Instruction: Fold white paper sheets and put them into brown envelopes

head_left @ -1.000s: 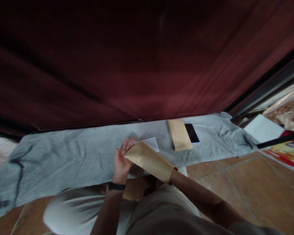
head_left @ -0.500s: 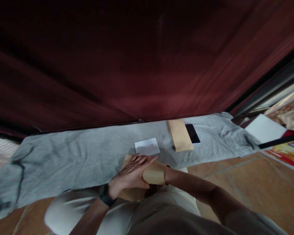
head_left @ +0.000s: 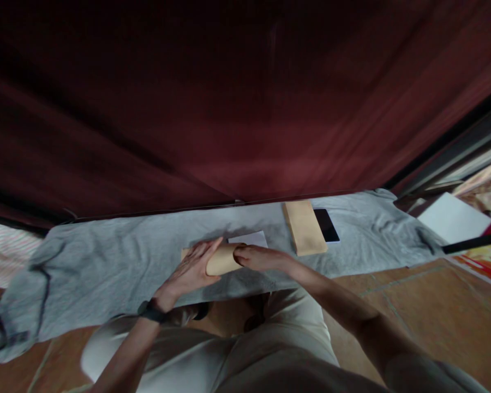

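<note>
A brown paper bag (head_left: 223, 261) is held low over the grey cloth, its opening facing right and bulging round. My left hand (head_left: 194, 266), with a dark watch on the wrist, is closed around the bag's left part. At the opening, my right hand (head_left: 256, 257) has its fingers at the rim, the tips partly hidden inside. Behind the bag lies a white sheet of paper (head_left: 253, 238), partly covered by it. Farther right, a flat stack of brown paper bags (head_left: 305, 226) rests on the cloth beside a dark phone (head_left: 326, 225).
The grey cloth (head_left: 118, 262) covers a long, narrow surface before my knees. A dark red panel (head_left: 245, 136) rises directly behind it. At the right are a white sheet (head_left: 454, 218) and a colourful printed packet (head_left: 485, 265). Brown floor tiles (head_left: 417, 295) show below.
Both hands and the bag have moved forward and left from my lap to over the cloth. My right hand has come partly out of the bag, from wrist-deep to its fingers at the opening.
</note>
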{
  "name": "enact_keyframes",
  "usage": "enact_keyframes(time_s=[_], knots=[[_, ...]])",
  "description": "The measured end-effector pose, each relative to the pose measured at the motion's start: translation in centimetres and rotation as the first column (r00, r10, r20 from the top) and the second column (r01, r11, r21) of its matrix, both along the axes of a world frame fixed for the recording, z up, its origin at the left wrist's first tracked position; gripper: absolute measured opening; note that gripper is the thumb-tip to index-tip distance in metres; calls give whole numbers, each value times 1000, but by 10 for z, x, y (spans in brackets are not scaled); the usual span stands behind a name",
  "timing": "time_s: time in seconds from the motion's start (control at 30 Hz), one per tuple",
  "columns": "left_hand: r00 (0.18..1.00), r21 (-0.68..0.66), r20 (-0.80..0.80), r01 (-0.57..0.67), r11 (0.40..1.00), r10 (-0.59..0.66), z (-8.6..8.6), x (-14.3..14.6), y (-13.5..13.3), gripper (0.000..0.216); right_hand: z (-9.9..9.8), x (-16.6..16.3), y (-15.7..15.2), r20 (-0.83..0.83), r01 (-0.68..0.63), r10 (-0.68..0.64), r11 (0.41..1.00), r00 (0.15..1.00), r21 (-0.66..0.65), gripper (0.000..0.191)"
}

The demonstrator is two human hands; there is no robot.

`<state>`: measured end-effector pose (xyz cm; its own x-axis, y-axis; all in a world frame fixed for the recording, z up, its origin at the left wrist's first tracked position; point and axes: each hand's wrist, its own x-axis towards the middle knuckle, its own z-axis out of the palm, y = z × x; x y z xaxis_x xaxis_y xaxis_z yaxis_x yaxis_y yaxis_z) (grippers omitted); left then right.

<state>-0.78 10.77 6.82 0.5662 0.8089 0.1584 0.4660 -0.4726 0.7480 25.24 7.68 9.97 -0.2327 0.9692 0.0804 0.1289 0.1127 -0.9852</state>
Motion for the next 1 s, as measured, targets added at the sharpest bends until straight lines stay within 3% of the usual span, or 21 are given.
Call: enact_keyframes(time_s=[0.1,0.2,0.27,0.3,0.4,0.5,0.6,0.73,0.93,1.0], knots=[[971,-76,156,-170,983,180,-3,-17,9,96,-1,15,4,85,-150,143,986,986,75,25],[898,-185,286,-290,939,334,-5,-23,7,101,-13,31,-1,71,38,-46,993,996,116,31],[872,-217,322,-312,925,370,-5,-22,4,108,-30,37,-5,105,177,-186,980,977,91,34],[869,-208,328,-315,926,369,-4,-20,2,112,-41,38,-7,150,220,-235,969,960,108,36],[902,-89,276,-321,943,333,3,-16,-2,115,-74,31,-13,384,103,-181,971,905,215,41],[955,41,159,-260,965,250,11,-17,0,111,-103,20,-18,652,-37,-164,959,740,283,45],[986,103,49,-163,981,158,11,-24,10,97,-123,15,-21,785,-96,-180,952,592,290,47],[991,149,-94,-84,985,98,-8,-35,34,93,-136,15,-23,820,-117,-181,951,543,287,47],[992,106,-106,-58,993,69,-41,-43,80,95,-137,15,-23,820,-112,-196,947,538,300,47],[975,73,-215,-33,997,48,-45,-42,88,98,-138,15,-23,821,-109,-207,945,532,308,47]])
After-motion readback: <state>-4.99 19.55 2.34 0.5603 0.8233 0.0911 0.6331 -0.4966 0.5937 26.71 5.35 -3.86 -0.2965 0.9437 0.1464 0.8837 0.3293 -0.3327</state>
